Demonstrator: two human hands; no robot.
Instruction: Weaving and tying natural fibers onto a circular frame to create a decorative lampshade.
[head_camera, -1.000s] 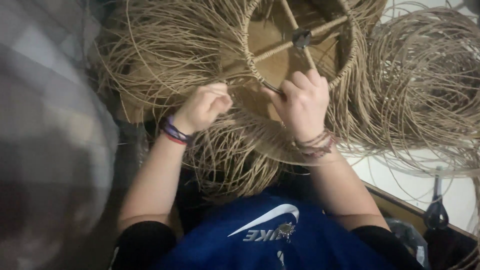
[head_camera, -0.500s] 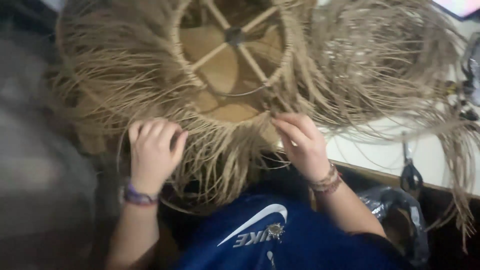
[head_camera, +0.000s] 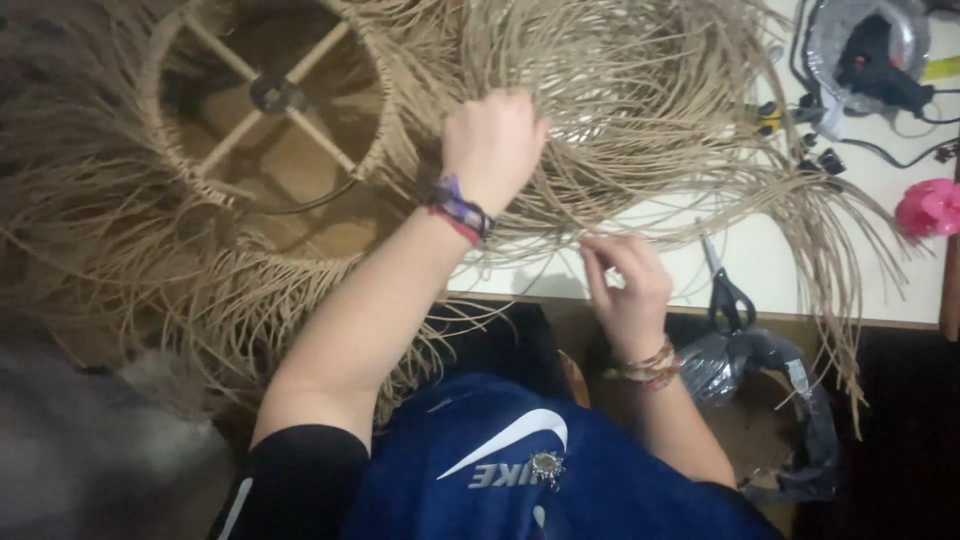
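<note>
Head view: wiry tan raffia strands (head_camera: 640, 130)

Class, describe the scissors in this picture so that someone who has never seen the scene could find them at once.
Start at the white table on the right, where a large bundle of straw-coloured strands spreads out. Follow the table's near edge to just right of the right hand. There lie the scissors, black handles toward the person, the only flat, dark metal tool among pale fibres.
</note>
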